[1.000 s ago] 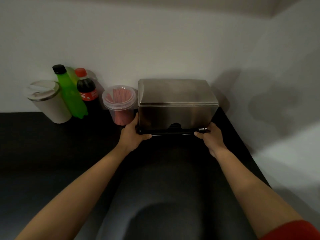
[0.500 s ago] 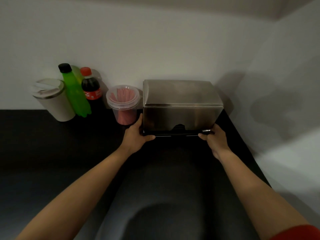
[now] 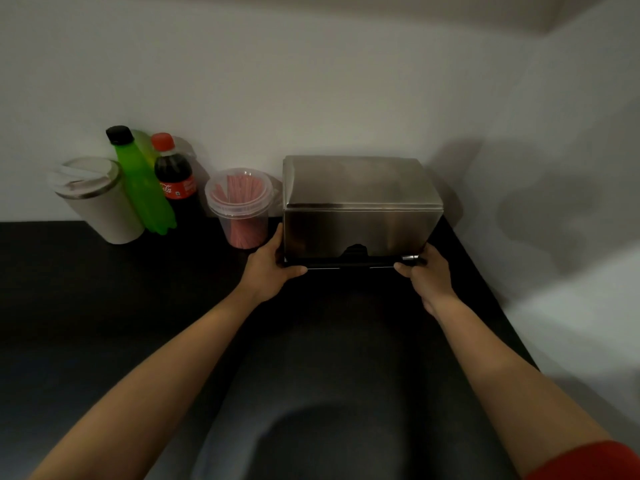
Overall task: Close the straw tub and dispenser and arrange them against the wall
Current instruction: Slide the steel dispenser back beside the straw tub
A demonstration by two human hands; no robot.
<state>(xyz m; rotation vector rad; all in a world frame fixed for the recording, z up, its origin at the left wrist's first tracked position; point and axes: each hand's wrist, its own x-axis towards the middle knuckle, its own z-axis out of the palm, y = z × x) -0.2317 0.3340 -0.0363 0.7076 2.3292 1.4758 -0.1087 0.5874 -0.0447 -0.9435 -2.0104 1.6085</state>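
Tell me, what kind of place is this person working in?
Probably a drinks or snack counter, perhaps in a café or small kiosk. A steel straw dispenser stands on a black counter beside a clear tub of red straws, a cola bottle and a lidded cup.

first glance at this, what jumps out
The steel straw dispenser dominates, lid shut, standing near the back wall on the black counter, gripped at its lower front corners by the left hand and right hand. Left of it stand a lidded clear tub of red straws, then a cola bottle and a bright green bottle.
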